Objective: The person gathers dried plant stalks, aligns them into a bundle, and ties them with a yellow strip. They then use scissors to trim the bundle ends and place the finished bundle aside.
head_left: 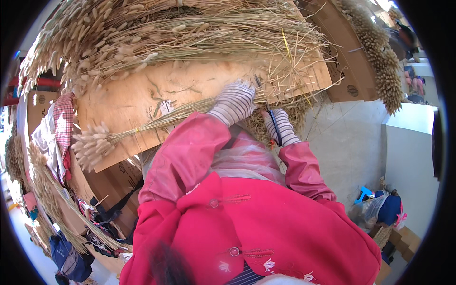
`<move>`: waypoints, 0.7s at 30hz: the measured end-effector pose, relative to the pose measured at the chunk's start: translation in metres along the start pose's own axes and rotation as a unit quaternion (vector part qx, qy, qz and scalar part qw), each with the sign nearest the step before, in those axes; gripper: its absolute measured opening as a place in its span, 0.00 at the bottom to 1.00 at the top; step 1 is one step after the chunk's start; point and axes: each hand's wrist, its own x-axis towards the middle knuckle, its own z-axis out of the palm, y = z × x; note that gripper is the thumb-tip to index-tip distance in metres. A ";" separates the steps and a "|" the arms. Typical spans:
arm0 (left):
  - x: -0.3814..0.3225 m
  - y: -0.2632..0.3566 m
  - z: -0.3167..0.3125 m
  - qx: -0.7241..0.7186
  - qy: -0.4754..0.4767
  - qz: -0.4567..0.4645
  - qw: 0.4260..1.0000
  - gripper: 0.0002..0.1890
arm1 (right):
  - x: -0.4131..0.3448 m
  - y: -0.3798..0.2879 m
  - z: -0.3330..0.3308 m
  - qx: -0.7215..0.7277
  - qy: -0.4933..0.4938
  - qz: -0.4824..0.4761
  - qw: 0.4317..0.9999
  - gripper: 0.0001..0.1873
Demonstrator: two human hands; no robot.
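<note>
My left hand (235, 99), in a striped glove, is closed around the stems of a tied bunch of dried bunny-tail grass (178, 114). The bunch lies slantwise over the front of a wooden board (131, 87), its fluffy heads (93, 145) at the left edge and a thin yellow tie just behind them. My right hand (279, 124), gloved in the same stripes, grips dark-handled scissors (272, 115). Their blades point away from me, at the cut ends of the stems just right of my left hand. The fingers inside the handles are partly hidden.
A thick heap of loose dried grass (199, 39) covers the board's far side. Cut stem pieces (288, 78) litter its right end, and straw (263, 124) hangs below. Cardboard boxes (351, 67) stand at the right. A checked cloth (64, 121) hangs at the left, near more grass bunches (53, 192).
</note>
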 end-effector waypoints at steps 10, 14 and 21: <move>0.004 0.006 -0.059 -0.146 0.176 -0.015 0.973 0.28 | -0.046 0.041 -0.032 0.573 0.121 0.263 0.767 0.25; 0.005 -0.005 -0.106 -0.253 0.246 0.043 0.935 0.11 | -0.029 0.022 -0.038 0.266 0.060 0.100 0.957 0.23; -0.071 -0.035 -0.170 -0.236 0.130 -0.173 0.947 0.10 | 0.006 -0.022 -0.068 -0.204 0.097 0.053 0.973 0.21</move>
